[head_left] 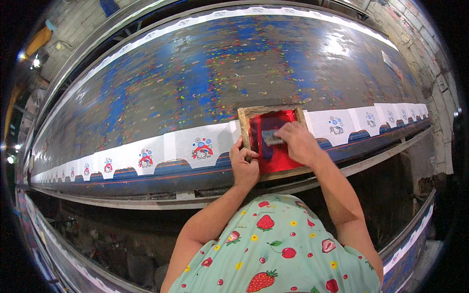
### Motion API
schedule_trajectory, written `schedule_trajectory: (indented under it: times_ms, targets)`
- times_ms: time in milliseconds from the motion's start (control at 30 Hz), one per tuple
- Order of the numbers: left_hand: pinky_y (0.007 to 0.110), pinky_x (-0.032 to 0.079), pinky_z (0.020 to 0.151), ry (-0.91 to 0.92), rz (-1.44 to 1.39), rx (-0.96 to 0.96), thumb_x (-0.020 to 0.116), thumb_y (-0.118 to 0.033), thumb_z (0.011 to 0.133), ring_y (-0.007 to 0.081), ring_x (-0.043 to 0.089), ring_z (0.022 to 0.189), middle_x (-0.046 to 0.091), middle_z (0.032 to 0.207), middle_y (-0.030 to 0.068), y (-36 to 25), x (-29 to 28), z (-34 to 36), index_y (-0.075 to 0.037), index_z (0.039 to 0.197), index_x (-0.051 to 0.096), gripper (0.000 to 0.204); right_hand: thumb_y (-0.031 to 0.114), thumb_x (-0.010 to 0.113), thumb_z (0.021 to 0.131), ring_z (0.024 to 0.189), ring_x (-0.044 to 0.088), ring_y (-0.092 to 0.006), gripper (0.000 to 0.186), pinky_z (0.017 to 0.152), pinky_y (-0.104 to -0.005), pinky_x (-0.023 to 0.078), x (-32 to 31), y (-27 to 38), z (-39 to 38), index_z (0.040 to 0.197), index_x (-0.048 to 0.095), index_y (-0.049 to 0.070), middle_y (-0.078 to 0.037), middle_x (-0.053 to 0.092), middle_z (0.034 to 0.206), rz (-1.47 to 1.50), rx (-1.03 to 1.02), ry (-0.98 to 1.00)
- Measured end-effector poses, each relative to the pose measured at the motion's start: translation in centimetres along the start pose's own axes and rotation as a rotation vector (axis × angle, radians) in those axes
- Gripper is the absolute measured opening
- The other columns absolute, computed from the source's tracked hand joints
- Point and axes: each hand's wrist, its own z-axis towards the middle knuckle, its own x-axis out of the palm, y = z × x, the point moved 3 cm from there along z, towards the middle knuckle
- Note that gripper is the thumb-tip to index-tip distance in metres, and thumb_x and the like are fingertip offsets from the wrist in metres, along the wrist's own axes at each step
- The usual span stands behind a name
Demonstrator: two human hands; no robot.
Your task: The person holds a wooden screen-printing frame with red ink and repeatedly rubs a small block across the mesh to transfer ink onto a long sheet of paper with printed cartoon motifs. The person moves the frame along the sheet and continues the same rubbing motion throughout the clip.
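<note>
A wooden-framed printing screen (278, 161) with glossy red ink on its mesh lies over the white fabric row at the table's near edge. My left hand (244, 165) grips the left side of its frame, fingers wrapped over the wood. Inside the frame, my right hand (299, 142) is closed on a squeegee (271, 137), a small greyish blade resting on the red mesh; its grip is partly hidden by my fingers. White fabric pieces to the left, such as the nearest print (202, 149), carry red, blue and black figures. On the right, a piece (336, 125) shows blue and grey without the red arc.
The long printing table (234, 73) is dark, with blue patches and specks of coloured ink. Another row of white pieces (183, 24) runs along its far edge. A metal rail (195, 201) follows the near side. A brick wall (435, 63) stands at the right.
</note>
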Motion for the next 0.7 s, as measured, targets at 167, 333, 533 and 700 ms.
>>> schedule_trajectory:
  times_ms: [167,333,533,700]
  targets:
    - [0.052,0.036,0.13,0.0,0.015,0.02,0.071,0.006,0.081,0.0441,0.051,0.155,0.056,0.166,0.0291,-1.0,-0.3,0.1,-0.007,0.099,0.079,0.024,0.004,0.072,0.088,0.117,0.069,-0.037,0.039,0.104,-0.0525,0.054,-0.5,4.2,-5.1,0.126,0.081,0.007,-0.013,0.075,0.123,0.072,0.011,0.041]
    - [0.053,0.037,0.129,-0.045,-0.003,0.073,0.07,0.005,0.081,0.0464,0.055,0.151,0.057,0.163,0.0323,-1.6,-0.4,0.2,-0.009,0.121,0.081,0.043,0.004,0.078,0.086,0.121,0.069,-0.0369,0.042,0.108,-0.0521,0.054,-1.4,6.2,-7.3,0.128,0.08,0.005,-0.013,0.075,0.125,0.132,0.044,0.071]
    - [0.045,0.049,0.122,-0.016,0.115,0.156,0.067,0.009,0.08,0.0462,0.06,0.147,0.06,0.162,0.031,-1.2,-0.5,0.0,-0.008,0.12,0.082,0.046,0.017,0.092,0.084,0.135,0.066,-0.0393,0.048,0.117,-0.0525,0.052,-2.0,5.0,-8.9,0.129,0.079,0.006,-0.015,0.073,0.137,0.353,0.001,0.073]
    - [0.045,0.043,0.126,-0.011,0.047,0.055,0.068,0.008,0.079,0.0441,0.057,0.153,0.059,0.164,0.0301,-1.1,-0.9,0.4,-0.007,0.106,0.081,0.034,0.019,0.087,0.097,0.139,0.063,-0.042,0.042,0.12,-0.0526,0.05,-2.4,1.8,-11.9,0.135,0.075,0.006,-0.018,0.071,0.141,0.354,0.295,-0.282]
